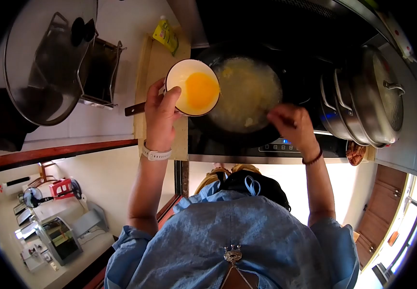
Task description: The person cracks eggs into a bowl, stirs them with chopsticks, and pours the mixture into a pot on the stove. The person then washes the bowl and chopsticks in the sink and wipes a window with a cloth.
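Observation:
My left hand (161,111) grips a white bowl (179,74) with a dark rim, thumb over the edge. Yellow beaten egg (201,91) lies towards the bowl's right side, and the bowl is tilted over the left part of a dark wok (218,131). Pale, cloudy liquid (249,94) with small yellowish bits fills the middle of the wok. A brown handle (134,110) sticks out to the left behind my left wrist. Over the wok's right edge is my right hand (294,126), its fingers curled together and slightly blurred; anything in them is too small to make out.
Stacked steel pots with a glass lid (386,96) stand right of the wok. The stove's control panel (280,146) runs along the front. A yellow pouch (166,36) lies at the back left. Further left are a large lid (44,72) and a metal rack (101,72).

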The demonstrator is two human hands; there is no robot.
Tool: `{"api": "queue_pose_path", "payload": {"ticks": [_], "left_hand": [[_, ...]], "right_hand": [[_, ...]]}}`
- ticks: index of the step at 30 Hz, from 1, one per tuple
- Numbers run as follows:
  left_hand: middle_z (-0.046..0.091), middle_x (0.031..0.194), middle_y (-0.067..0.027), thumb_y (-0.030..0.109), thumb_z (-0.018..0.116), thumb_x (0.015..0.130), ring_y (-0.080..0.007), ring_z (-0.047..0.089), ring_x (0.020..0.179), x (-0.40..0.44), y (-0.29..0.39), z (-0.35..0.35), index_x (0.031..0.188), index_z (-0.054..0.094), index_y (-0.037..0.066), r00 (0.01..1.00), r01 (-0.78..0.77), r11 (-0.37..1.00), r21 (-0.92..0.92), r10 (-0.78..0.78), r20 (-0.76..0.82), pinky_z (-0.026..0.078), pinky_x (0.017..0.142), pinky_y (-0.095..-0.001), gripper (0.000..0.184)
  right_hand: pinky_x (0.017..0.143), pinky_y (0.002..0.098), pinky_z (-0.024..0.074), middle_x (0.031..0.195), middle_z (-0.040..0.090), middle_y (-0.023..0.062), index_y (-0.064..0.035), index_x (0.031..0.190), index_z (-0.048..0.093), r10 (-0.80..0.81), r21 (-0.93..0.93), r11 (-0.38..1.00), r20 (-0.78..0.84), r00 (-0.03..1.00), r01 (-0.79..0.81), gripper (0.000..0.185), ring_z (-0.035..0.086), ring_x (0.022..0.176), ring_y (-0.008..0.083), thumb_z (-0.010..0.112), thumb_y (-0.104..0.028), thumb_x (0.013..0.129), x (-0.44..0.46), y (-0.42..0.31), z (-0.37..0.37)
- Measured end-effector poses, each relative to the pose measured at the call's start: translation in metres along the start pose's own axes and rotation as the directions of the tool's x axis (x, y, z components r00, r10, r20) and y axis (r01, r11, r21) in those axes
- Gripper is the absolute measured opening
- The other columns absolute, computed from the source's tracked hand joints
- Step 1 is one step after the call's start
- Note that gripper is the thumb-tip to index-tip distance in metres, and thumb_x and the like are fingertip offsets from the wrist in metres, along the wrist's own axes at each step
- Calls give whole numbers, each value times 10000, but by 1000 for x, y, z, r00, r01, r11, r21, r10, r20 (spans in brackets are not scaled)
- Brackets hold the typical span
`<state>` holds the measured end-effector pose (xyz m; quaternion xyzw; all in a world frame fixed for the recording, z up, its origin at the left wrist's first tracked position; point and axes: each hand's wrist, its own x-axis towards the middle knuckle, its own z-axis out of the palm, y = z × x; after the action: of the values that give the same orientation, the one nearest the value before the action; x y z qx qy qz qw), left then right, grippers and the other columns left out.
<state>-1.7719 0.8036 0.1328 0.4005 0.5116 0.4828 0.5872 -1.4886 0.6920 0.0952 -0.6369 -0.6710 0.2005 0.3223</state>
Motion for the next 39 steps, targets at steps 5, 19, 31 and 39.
{"api": "queue_pose_path", "payload": {"ticks": [5, 19, 31, 39], "left_hand": [[666, 1002, -80, 189, 692, 865, -136, 666, 856, 0, 1, 9, 1304, 477, 51, 1000, 2, 1000, -14, -1, 23, 513, 618, -235, 507], [635, 1042, -91, 114, 696, 872, -126, 625, 882, 12, -14, 31, 1289, 479, 2, 977, -130, 989, 66, 116, 178, 520, 750, -250, 483], [625, 1047, -91, 148, 717, 853, -129, 600, 879, 49, -20, 51, 1281, 493, -24, 935, -351, 914, 205, 332, 123, 515, 774, -262, 514], [625, 1074, -86, 120, 711, 864, -132, 604, 916, 12, -3, 5, 1302, 478, -6, 933, -355, 868, 346, 305, 191, 513, 804, -268, 512]], "right_hand": [[572, 314, 509, 868, 678, 113, -68, 949, 695, -165, 253, 962, 248, 955, 100, 96, 641, 619, 268, 640, -124, 895, 17, -21, 29], [660, 202, 508, 797, 710, 64, 14, 967, 695, 261, 300, 935, -228, 938, -187, 112, 659, 735, 91, 685, -64, 888, -34, 15, -30], [694, 210, 523, 817, 709, 69, 14, 979, 696, 333, 411, 889, -281, 900, -200, 122, 660, 750, 101, 693, -74, 894, -58, 9, -20], [686, 215, 527, 835, 712, 72, 21, 970, 696, 247, 328, 933, -287, 926, -147, 116, 666, 754, 105, 700, -53, 881, -59, 3, -22]]}}
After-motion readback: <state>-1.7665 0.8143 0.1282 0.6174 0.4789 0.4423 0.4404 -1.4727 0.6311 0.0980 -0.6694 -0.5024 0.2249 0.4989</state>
